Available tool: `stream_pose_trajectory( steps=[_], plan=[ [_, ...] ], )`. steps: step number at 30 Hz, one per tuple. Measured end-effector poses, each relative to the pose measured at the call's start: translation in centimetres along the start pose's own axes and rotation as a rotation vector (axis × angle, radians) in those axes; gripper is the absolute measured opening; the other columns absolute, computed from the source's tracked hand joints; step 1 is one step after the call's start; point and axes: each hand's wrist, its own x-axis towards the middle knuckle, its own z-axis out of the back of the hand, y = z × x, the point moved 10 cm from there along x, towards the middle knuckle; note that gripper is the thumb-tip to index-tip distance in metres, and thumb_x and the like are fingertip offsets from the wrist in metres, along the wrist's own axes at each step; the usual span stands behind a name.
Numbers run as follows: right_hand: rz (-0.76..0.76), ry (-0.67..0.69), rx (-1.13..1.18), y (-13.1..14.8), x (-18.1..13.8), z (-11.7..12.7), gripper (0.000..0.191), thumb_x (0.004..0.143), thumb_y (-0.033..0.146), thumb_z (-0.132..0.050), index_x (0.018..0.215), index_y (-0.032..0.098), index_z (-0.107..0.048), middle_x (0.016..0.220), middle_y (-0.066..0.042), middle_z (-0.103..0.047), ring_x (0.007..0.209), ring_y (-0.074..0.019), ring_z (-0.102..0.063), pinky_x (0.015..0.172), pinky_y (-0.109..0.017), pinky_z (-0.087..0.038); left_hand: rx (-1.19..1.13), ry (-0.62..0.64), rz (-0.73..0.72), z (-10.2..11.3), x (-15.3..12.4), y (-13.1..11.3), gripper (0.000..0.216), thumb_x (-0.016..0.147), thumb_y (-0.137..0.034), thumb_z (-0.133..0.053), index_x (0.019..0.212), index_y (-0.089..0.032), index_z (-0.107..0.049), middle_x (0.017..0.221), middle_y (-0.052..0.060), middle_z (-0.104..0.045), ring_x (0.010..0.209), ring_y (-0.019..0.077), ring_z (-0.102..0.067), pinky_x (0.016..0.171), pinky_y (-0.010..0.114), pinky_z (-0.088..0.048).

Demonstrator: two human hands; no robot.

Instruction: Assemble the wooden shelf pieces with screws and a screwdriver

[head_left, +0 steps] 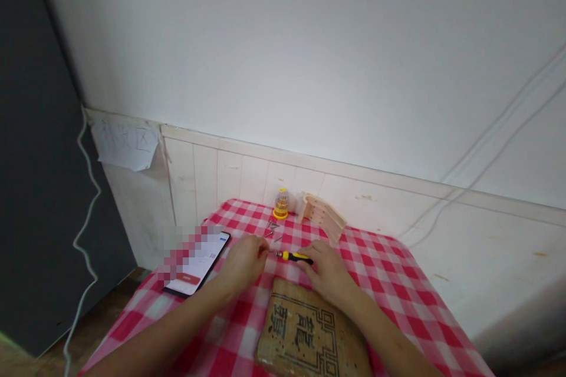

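My right hand (328, 268) is closed on the black and yellow handle of a screwdriver (292, 257), which lies level and points left. At its tip, my left hand (246, 259) pinches the thin screwdriver bit (271, 252); the very end is hidden by the fingers. Just beyond the hands, several small metal screws (277, 239) lie loose on the checked cloth. A clear and yellow bit case (280, 205) stands upright behind them. To its right is a curved pale wooden piece (326, 217) with small holes. Below my right hand lies a brown board (300, 336) with dark characters.
A red and white checked cloth (384, 288) covers the table. A phone (201, 265) with a lit screen lies left of my left hand. The panelled wall (252, 171) borders the table's far edge. A white cable (91, 188) hangs at the left.
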Motion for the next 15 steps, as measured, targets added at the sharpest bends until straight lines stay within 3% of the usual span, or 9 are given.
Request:
stream_pose_trajectory(
  steps=[2, 4, 7, 11, 15],
  plan=[
    [-0.023, 0.092, 0.006, -0.1, -0.1, -0.8, 0.009, 0.092, 0.023, -0.070, 0.094, 0.021, -0.079, 0.086, -0.007, -0.073, 0.085, -0.0252, -0.069, 0.076, -0.036, -0.053, 0.194, 0.049, -0.032, -0.6, -0.3, -0.1, 0.026, 0.088, -0.010, -0.052, 0.082, -0.015, -0.076, 0.088, 0.012, -0.075, 0.091, 0.0269, -0.066, 0.080, 0.034, -0.044],
    [-0.039, 0.158, 0.008, 0.0, -0.2, -1.3, 0.010, 0.091, 0.027, -0.072, 0.091, 0.021, -0.081, 0.083, -0.007, -0.074, 0.081, -0.0244, -0.070, 0.073, -0.034, -0.052, 0.245, 0.072, -0.023, -1.2, -0.5, 0.2, 0.027, 0.089, -0.010, -0.051, 0.086, -0.014, -0.077, 0.092, 0.014, -0.075, 0.096, 0.0272, -0.067, 0.083, 0.034, -0.044],
    [-0.101, 0.213, 0.040, -0.3, -0.1, -1.1, 0.021, 0.094, 0.037, -0.069, 0.100, 0.021, -0.080, 0.092, -0.009, -0.077, 0.085, -0.0242, -0.071, 0.075, -0.033, -0.052, 0.195, 0.103, 0.027, -1.9, -0.5, 1.1, 0.023, 0.089, -0.012, -0.055, 0.090, -0.015, -0.078, 0.096, 0.012, -0.075, 0.096, 0.0254, -0.068, 0.084, 0.032, -0.044],
    [-0.241, 0.258, 0.087, -2.3, 0.5, 0.7, 0.031, 0.101, 0.032, -0.053, 0.115, 0.017, -0.076, 0.107, -0.013, -0.078, 0.095, -0.0245, -0.072, 0.081, -0.033, -0.052, 0.083, 0.055, 0.107, -1.3, -0.4, 2.3, 0.020, 0.087, -0.012, -0.059, 0.096, -0.015, -0.076, 0.099, 0.010, -0.077, 0.092, 0.0233, -0.069, 0.079, 0.030, -0.044],
    [-0.257, 0.322, 0.036, -4.5, 2.7, 2.5, 0.022, 0.091, 0.028, -0.064, 0.100, 0.016, -0.080, 0.093, -0.012, -0.080, 0.084, -0.0261, -0.073, 0.075, -0.034, -0.051, -0.005, 0.020, 0.033, -1.5, -1.2, 1.0, 0.019, 0.093, -0.018, -0.056, 0.092, -0.016, -0.075, 0.095, 0.007, -0.076, 0.089, 0.0212, -0.068, 0.076, 0.028, -0.042]
  ],
)
